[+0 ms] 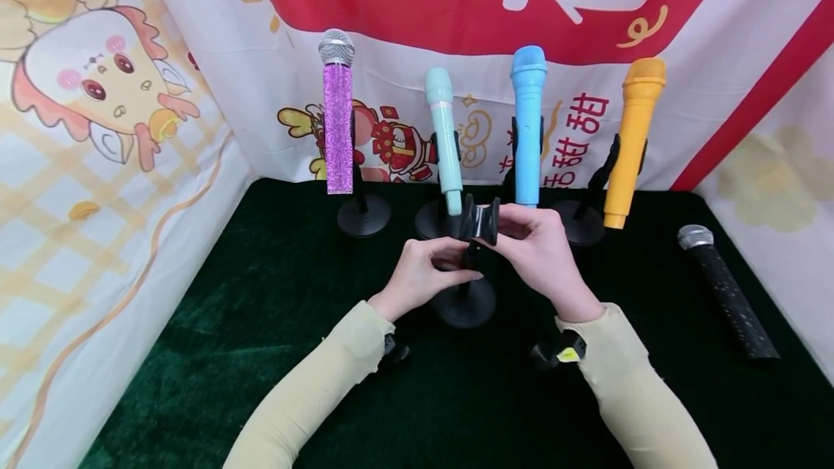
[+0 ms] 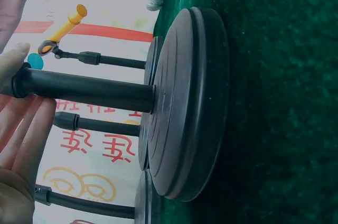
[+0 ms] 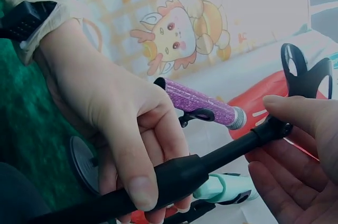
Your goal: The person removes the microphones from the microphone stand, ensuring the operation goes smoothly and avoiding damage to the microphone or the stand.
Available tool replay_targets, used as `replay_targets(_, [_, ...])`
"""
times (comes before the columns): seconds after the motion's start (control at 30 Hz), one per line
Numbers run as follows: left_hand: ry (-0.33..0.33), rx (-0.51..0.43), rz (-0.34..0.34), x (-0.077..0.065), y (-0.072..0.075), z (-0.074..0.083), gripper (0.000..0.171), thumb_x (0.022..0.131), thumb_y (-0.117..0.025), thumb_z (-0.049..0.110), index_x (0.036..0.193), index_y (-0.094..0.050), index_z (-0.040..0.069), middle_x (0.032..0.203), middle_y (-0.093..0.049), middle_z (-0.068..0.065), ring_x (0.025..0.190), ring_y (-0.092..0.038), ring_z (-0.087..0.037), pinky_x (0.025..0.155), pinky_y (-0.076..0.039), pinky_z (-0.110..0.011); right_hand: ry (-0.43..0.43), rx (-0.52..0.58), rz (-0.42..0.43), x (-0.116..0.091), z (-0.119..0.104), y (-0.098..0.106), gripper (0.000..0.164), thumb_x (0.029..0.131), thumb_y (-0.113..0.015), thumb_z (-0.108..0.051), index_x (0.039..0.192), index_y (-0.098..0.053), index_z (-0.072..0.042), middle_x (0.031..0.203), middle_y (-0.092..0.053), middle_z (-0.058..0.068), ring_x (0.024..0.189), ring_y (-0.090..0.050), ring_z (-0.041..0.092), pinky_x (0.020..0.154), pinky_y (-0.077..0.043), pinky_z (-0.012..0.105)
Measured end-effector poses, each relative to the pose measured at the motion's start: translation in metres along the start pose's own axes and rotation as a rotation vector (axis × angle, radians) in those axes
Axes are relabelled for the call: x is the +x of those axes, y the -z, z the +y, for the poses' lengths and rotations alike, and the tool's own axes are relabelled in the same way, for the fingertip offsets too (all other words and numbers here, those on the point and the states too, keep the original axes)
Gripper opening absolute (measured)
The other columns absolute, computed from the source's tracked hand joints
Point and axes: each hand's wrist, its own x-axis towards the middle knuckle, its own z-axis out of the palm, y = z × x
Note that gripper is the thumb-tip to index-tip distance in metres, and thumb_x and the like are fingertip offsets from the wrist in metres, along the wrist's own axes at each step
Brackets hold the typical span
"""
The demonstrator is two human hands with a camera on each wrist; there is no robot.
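A black desktop microphone stand stands upright in the middle, its round base (image 1: 465, 307) on the green cloth and its forked clip (image 1: 481, 223) holding nothing. My left hand (image 1: 420, 275) grips the collar (image 3: 177, 182) partway up the pole, thumb on one side and fingers on the other. Higher up, my right hand (image 1: 539, 252) holds the neck just under the clip, its thumb (image 3: 296, 110) pressed there and fingers behind. In the left wrist view the lower pole (image 2: 95, 89) and base are plain, while the clip is out of sight.
Behind, a purple glittery microphone (image 1: 338, 125), a mint one (image 1: 445, 140), a blue one (image 1: 528, 132) and an orange one (image 1: 630, 143) sit in black stands. A black speckled microphone (image 1: 733, 295) lies at the right. Printed curtains (image 1: 215, 35) enclose the back and sides.
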Motion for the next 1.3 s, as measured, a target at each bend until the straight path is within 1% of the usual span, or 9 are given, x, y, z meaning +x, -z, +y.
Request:
replay_targets(0.2, [0.013, 0.013, -0.009, -0.005, 0.003, -0.002, 0.031, 0.084, -0.085, 0.010, 0.114, -0.075, 0.010, 0.099, -0.076, 0.001, 0.087, -0.073, -0.012, 0.075, -0.062, -0.031, 0.011, -0.038, 0.023, 0.002, 0.004, -0.005, 0.015, 0.088, -0.080, 0.000, 0.103, -0.077, 0.000, 0.092, -0.075, 0.007, 0.082, -0.071, 0.017, 0.078, -0.060, 0.027])
replay_targets(0.4, [0.043, 0.003, -0.012, -0.009, 0.005, -0.007, 0.027, 0.085, -0.085, 0.008, 0.111, -0.076, 0.009, 0.097, -0.076, 0.001, 0.085, -0.073, -0.012, 0.073, -0.062, -0.031, 0.023, -0.017, 0.010, 0.003, 0.007, -0.006, 0.012, 0.088, -0.080, 0.000, 0.100, -0.077, -0.001, 0.090, -0.074, 0.006, 0.080, -0.070, 0.018, 0.077, -0.060, 0.028])
replay_targets(0.57, [0.055, -0.004, -0.011, -0.009, 0.005, -0.007, 0.027, 0.086, -0.084, 0.010, 0.112, -0.076, 0.011, 0.098, -0.076, 0.003, 0.086, -0.073, -0.013, 0.073, -0.062, -0.032, 0.022, 0.007, -0.034, 0.004, 0.011, -0.002, 0.015, 0.087, -0.079, 0.003, 0.102, -0.077, 0.000, 0.090, -0.074, 0.006, 0.080, -0.069, 0.018, 0.078, -0.060, 0.029])
replay_targets(0.67, [0.067, -0.013, -0.013, -0.009, 0.004, -0.006, 0.027, 0.087, -0.084, 0.011, 0.113, -0.076, 0.011, 0.098, -0.076, 0.003, 0.086, -0.073, -0.013, 0.074, -0.062, -0.032, 0.019, 0.017, -0.065, 0.004, 0.014, -0.001, 0.017, 0.087, -0.079, 0.004, 0.103, -0.077, 0.000, 0.091, -0.075, 0.006, 0.081, -0.070, 0.018, 0.079, -0.061, 0.032])
replay_targets(0.73, [0.071, -0.016, -0.015, -0.009, 0.004, -0.006, 0.027, 0.087, -0.083, 0.011, 0.113, -0.076, 0.012, 0.099, -0.076, 0.004, 0.087, -0.073, -0.014, 0.074, -0.062, -0.033, 0.024, 0.019, -0.071, 0.003, 0.017, 0.000, 0.017, 0.087, -0.079, 0.003, 0.103, -0.078, -0.001, 0.092, -0.075, 0.005, 0.082, -0.070, 0.019, 0.079, -0.061, 0.033])
replay_targets(0.87, [0.067, -0.020, -0.014, -0.008, 0.004, -0.005, 0.025, 0.088, -0.083, 0.011, 0.112, -0.076, 0.012, 0.099, -0.076, 0.004, 0.087, -0.074, -0.014, 0.075, -0.062, -0.033, 0.037, 0.030, -0.052, 0.002, 0.021, -0.001, 0.014, 0.087, -0.080, 0.002, 0.100, -0.077, -0.003, 0.090, -0.074, 0.005, 0.081, -0.069, 0.020, 0.077, -0.061, 0.034])
replay_targets(1.0, [0.071, -0.019, -0.017, -0.008, 0.004, -0.006, 0.025, 0.088, -0.083, 0.011, 0.112, -0.076, 0.012, 0.100, -0.076, 0.004, 0.088, -0.074, -0.014, 0.075, -0.062, -0.033, 0.033, 0.030, -0.035, 0.001, 0.024, -0.002, 0.014, 0.087, -0.080, 0.001, 0.100, -0.078, -0.003, 0.092, -0.074, 0.004, 0.083, -0.069, 0.020, 0.078, -0.061, 0.031])
replay_targets(1.1, [0.080, -0.016, -0.019, -0.008, 0.004, -0.006, 0.025, 0.088, -0.083, 0.012, 0.112, -0.076, 0.012, 0.100, -0.075, 0.004, 0.088, -0.073, -0.013, 0.075, -0.062, -0.032, 0.024, 0.025, -0.038, 0.001, 0.025, -0.003, 0.014, 0.087, -0.080, 0.001, 0.101, -0.078, -0.003, 0.092, -0.074, 0.004, 0.083, -0.070, 0.020, 0.079, -0.061, 0.032])
replay_targets(1.3, [0.091, -0.016, -0.016, -0.008, 0.004, -0.005, 0.025, 0.088, -0.083, 0.012, 0.112, -0.076, 0.012, 0.100, -0.075, 0.004, 0.088, -0.073, -0.013, 0.075, -0.062, -0.032, 0.014, -0.004, -0.048, 0.000, 0.028, -0.002, 0.013, 0.087, -0.081, -0.001, 0.099, -0.078, -0.005, 0.087, -0.074, 0.002, 0.079, -0.067, 0.020, 0.076, -0.060, 0.032])
